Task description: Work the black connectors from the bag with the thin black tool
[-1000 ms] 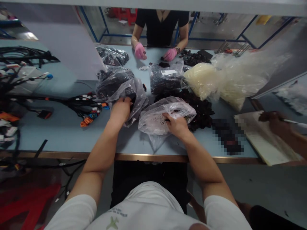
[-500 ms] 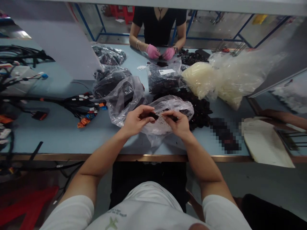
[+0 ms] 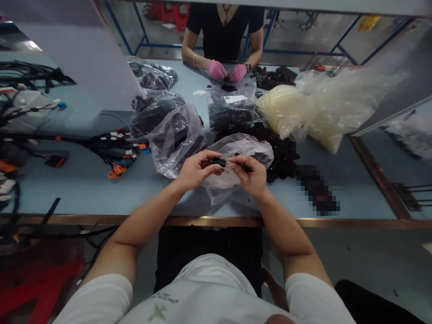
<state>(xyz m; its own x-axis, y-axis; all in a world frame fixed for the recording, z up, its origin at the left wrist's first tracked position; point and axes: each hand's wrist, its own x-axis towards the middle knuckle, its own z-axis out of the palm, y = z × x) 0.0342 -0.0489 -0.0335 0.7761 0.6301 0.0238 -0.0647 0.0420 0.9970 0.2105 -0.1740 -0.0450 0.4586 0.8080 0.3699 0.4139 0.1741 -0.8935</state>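
Closest to the body, both bare hands hover just above the bench (image 3: 101, 200), curled and gripping. The left hand (image 3: 195, 169) pinches one small black connector (image 3: 219, 162) between thumb and fingers, and the right hand (image 3: 249, 175) pinches one thin dark piece (image 3: 245, 168); the two pieces nearly meet. Directly beneath them lies the landmark, a clear plastic bag (image 3: 251, 146) holding small dark parts too small to tell apart. Left of that bag, a wire harness (image 3: 108, 146) with orange and blue connectors lies on the bench. Just past the bag, to the right, a loose heap of black connectors (image 3: 281, 155) sits on the bare surface, and a pixelated patch (image 3: 317, 189) lies further right. Beyond the bag are four more clear bags of black parts (image 3: 175, 139), (image 3: 157, 112), (image 3: 232, 108) and (image 3: 153, 75). Further right, cream-coloured bundles (image 3: 283, 110) fill clear plastic, though whether one bag or two I cannot tell. Farthest from the bag, across the bench, a co-worker's two pink-gloved hands (image 3: 227, 71) work close together over a small dark piece, beside a second heap of black connectors (image 3: 272, 78).
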